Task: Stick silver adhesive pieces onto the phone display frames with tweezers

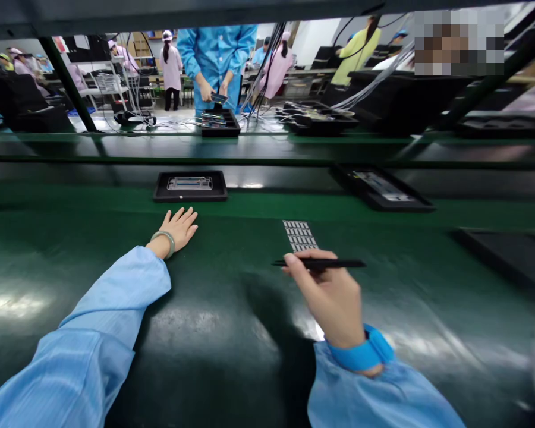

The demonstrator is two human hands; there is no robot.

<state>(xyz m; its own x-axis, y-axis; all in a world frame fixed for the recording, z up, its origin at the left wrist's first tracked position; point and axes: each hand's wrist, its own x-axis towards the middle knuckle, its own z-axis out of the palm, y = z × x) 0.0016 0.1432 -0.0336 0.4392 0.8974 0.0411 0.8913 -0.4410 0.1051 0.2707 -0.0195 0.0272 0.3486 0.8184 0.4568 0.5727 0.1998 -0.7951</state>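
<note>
My left hand [176,230] reaches forward over the green table mat [196,345], fingers spread and nothing in them. Just beyond its fingertips lies a black tray [159,191] with a flat, phone-sized frame part [189,183] inside. In my right hand [327,297] is a pair of black tweezers [339,263], pinched between thumb and fingers and pointing left. Their tips are close together, and I see nothing between them. Behind that hand a sheet of small white-and-dark labels or pieces [298,229] lies on the mat, its near end partly covered by the hand.
A second black tray [401,202] with a similar part sits at the back right. Another dark, blurred tray [512,255] lies at the right edge. Beyond a raised ledge [267,145], a co-worker in blue [218,53] handles a device over a black bin [220,128]. Cables hang there.
</note>
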